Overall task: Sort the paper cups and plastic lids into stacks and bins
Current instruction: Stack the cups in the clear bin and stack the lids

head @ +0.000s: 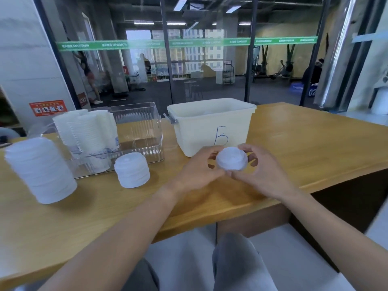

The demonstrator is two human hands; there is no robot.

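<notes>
- Both hands meet above the tabletop (pixel 294 143), just in front of the white bin (pixel 212 127) marked B.
- The left hand (pixel 199 166) and right hand (pixel 260 171) each curl their fingers round a small stack of plastic lids (pixel 231 158), the grip closed on it from either side.
- Two more lid stacks (pixel 132 170) stand to the left, beside a clear bin (pixel 144 124) holding paper cups (pixel 88 133).

A wooden table (pixel 304 143) is set before a glass partition (pixel 210 59) marked by a green strip (pixel 189 43). A red notice (pixel 49 107) is fixed low on the white wall at left. Beyond the glass, a gym floor with equipment is seen, blurred.
</notes>
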